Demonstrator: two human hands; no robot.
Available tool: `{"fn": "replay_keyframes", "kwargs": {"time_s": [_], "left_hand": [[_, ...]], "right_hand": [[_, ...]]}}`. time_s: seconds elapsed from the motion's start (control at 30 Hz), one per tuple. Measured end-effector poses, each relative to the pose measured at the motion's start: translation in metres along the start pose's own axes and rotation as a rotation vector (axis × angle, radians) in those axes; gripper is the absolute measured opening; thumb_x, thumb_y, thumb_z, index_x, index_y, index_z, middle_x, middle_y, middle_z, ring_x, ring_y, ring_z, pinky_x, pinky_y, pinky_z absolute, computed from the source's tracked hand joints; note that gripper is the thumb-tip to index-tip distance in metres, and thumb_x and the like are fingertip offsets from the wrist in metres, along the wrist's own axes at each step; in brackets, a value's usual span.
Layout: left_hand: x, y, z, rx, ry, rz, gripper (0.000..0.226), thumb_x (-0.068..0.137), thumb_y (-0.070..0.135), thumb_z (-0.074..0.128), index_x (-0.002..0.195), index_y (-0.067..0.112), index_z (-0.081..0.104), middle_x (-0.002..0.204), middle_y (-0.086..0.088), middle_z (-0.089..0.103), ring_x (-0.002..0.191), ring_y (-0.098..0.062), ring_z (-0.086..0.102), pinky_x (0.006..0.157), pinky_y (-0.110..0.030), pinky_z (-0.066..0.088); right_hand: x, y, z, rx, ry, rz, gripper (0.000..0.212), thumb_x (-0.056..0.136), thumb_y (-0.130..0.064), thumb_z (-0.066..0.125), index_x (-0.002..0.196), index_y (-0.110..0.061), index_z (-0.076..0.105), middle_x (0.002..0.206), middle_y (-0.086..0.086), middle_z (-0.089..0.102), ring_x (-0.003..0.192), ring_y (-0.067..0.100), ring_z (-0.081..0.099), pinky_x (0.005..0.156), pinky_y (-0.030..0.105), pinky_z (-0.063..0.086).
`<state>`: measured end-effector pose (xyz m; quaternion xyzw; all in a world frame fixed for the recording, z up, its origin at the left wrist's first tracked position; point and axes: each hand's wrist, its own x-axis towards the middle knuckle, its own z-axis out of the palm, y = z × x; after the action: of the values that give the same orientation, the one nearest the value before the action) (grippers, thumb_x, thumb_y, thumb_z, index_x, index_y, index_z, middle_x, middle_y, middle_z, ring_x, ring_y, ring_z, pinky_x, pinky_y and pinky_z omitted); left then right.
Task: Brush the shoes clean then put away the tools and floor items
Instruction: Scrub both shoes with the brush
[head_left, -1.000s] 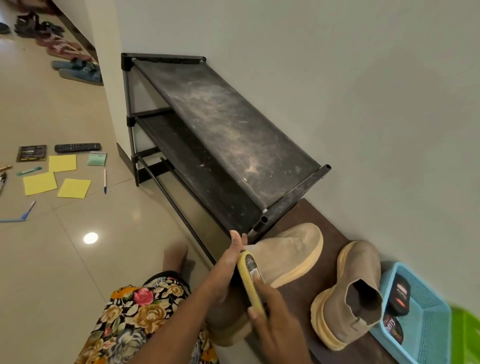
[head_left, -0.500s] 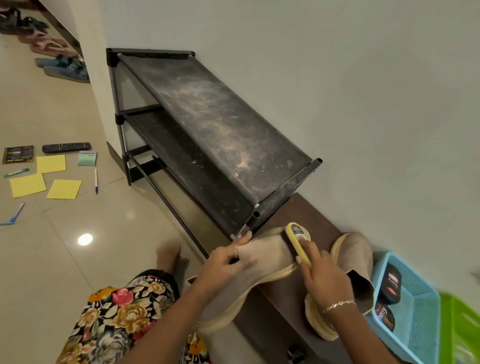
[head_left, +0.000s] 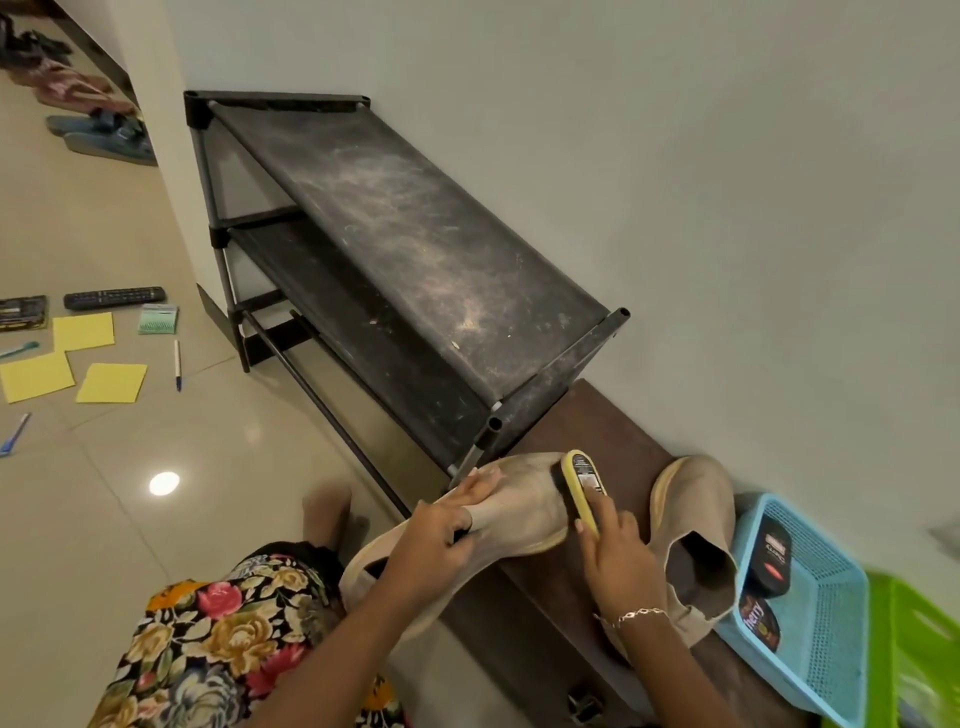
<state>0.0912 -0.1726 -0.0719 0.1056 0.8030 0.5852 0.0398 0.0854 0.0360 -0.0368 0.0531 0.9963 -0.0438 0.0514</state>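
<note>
The left hand (head_left: 441, 540) curls its fingers round the upper of a tan suede ankle boot (head_left: 524, 512), holding it over the near edge of a dark brown wooden bench (head_left: 587, 431). The right hand (head_left: 621, 556) grips a yellow-backed, black-bristled brush (head_left: 583, 486), with the bristles against the boot's toe. The matching second boot (head_left: 696, 525) stands on the bench beside a light blue plastic mesh basket (head_left: 841, 613). Beyond is a dusty black two-tier shoe rack (head_left: 415, 249). Yellow paper squares (head_left: 111, 383), a white pen (head_left: 177, 364) and a black remote control (head_left: 114, 298) lie on the floor.
</note>
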Motion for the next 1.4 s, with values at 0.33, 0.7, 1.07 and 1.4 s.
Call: {"fn": "replay_keyframes", "kwargs": {"time_s": [0.33, 0.7, 1.07, 1.4], "left_hand": [[-0.001, 0.011, -0.006, -0.225, 0.05, -0.108, 0.039, 0.084, 0.002, 0.052, 0.122, 0.007, 0.059, 0.141, -0.005, 0.045, 0.137, -0.017, 0.032, 0.111, -0.023, 0.029], [0.001, 0.006, -0.005, -0.149, 0.038, -0.048, 0.046, 0.087, -0.006, 0.052, 0.123, 0.021, 0.058, 0.142, 0.018, 0.031, 0.138, 0.002, 0.016, 0.11, -0.015, 0.019], [-0.001, -0.01, 0.002, -0.106, 0.025, -0.001, 0.021, 0.084, -0.002, 0.051, 0.096, -0.012, 0.065, 0.13, 0.034, 0.039, 0.137, 0.003, 0.02, 0.116, -0.027, 0.022], [0.0, -0.003, -0.003, -0.18, 0.048, 0.008, 0.033, 0.085, -0.002, 0.055, 0.114, 0.009, 0.063, 0.135, 0.011, 0.044, 0.139, -0.012, 0.026, 0.107, -0.006, 0.022]], "right_hand": [[-0.079, -0.065, -0.002, 0.717, -0.024, -0.327, 0.037, 0.089, -0.05, 0.042, 0.123, -0.035, 0.041, 0.109, -0.037, 0.054, 0.094, -0.017, 0.052, 0.078, 0.003, 0.04], [-0.075, -0.063, -0.013, 0.744, -0.175, -0.272, 0.034, 0.083, -0.051, 0.041, 0.117, -0.048, 0.039, 0.079, -0.027, 0.06, 0.067, -0.003, 0.058, 0.059, 0.006, 0.038], [-0.002, -0.014, -0.008, -0.077, 0.005, 0.008, 0.052, 0.095, -0.047, 0.019, 0.145, -0.032, 0.013, 0.116, 0.005, 0.047, 0.088, 0.022, 0.06, 0.067, 0.031, 0.046], [-0.054, -0.039, 0.001, 0.537, -0.121, -0.235, 0.042, 0.084, -0.059, 0.028, 0.123, -0.046, 0.031, 0.101, -0.022, 0.054, 0.085, -0.001, 0.057, 0.072, 0.014, 0.043]]}}
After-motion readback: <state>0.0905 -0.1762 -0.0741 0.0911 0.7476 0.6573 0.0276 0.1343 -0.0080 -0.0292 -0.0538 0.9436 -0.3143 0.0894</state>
